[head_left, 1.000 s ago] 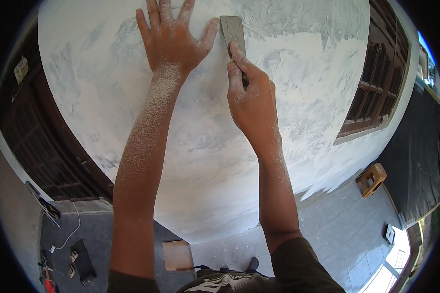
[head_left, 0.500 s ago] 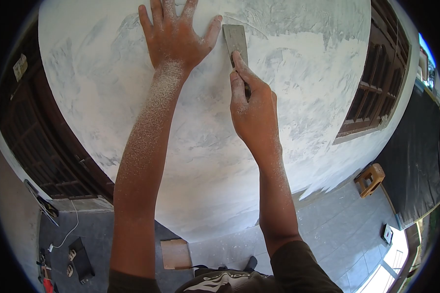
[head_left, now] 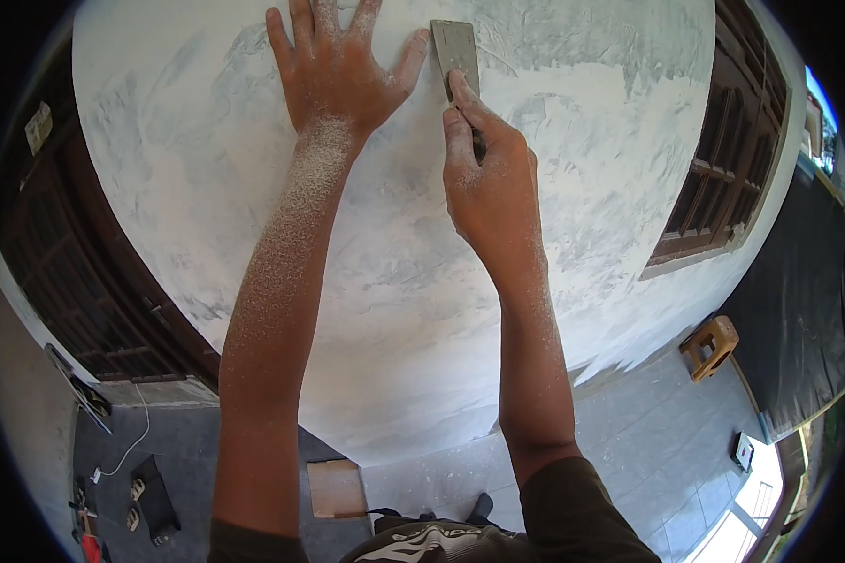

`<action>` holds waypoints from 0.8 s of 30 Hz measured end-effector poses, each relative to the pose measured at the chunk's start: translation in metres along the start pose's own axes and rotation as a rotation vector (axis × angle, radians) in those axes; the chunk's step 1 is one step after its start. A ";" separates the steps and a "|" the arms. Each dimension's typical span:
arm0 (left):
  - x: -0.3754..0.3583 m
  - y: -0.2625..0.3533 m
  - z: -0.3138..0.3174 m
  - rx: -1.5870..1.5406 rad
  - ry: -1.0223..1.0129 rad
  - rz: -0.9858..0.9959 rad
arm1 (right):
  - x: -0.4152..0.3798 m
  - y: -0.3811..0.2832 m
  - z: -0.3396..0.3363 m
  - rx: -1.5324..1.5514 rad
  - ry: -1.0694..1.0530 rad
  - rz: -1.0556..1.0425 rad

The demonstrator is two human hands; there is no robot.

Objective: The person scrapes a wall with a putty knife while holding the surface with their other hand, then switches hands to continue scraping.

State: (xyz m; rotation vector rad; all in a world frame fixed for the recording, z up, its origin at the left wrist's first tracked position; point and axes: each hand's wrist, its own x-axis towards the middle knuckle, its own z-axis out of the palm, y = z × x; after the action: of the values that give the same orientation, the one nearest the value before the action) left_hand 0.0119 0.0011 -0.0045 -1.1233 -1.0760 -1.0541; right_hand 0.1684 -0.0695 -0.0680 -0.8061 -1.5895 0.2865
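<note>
My left hand [head_left: 343,70] rests flat on the wall with its fingers spread, its tips cut off by the top of the view. White dust coats that forearm. Just to its right, my right hand [head_left: 488,169] grips a putty knife [head_left: 457,49] by the handle, thumb and index finger pressed along it. The blade points up and lies against the wall [head_left: 385,281], which is covered in patchy white and grey filler. Most of the handle is hidden in my fingers.
A dark wooden door [head_left: 84,263] stands at left, a wooden window [head_left: 723,159] at right. On the tiled floor are a brown stool [head_left: 710,348], a cardboard piece [head_left: 337,489], sandals [head_left: 134,504] and a white cable [head_left: 139,439]. A black sheet [head_left: 789,291] hangs at far right.
My right hand has slid the putty knife a short way up the wall. My left hand has stayed in place.
</note>
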 end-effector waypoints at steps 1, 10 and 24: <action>0.001 0.000 0.000 -0.002 0.002 0.000 | -0.002 0.001 0.000 -0.002 -0.001 0.002; 0.000 -0.001 0.000 -0.003 -0.001 0.000 | 0.002 0.003 0.000 0.035 -0.004 -0.005; 0.000 -0.002 0.000 -0.019 0.022 0.004 | -0.012 0.012 0.003 0.008 0.037 -0.026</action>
State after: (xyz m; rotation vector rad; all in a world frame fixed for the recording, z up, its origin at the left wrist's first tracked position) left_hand 0.0102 0.0013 -0.0046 -1.1259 -1.0484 -1.0729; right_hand 0.1698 -0.0677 -0.0857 -0.7803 -1.5622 0.2577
